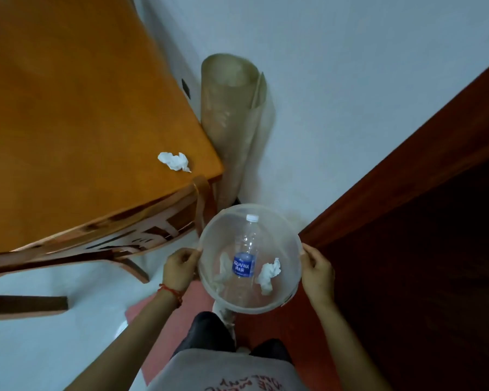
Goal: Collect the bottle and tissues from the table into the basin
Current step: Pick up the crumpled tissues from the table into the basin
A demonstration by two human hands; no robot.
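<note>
Head view: left hand (180,268) and right hand (316,270) grip opposite rims of basin (290,241). Bottle (244,253) and two tissues (269,273) lie inside basin. Third tissue (174,161) on table (68,114), left of basin. Chair (141,235) between. Rolled mat (232,122) beyond basin.

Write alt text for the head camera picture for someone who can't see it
Two hands, left hand and right hand, hold a clear basin by its rim; inside lie a water bottle and two tissues. One crumpled tissue remains near the corner of the wooden table.
</note>
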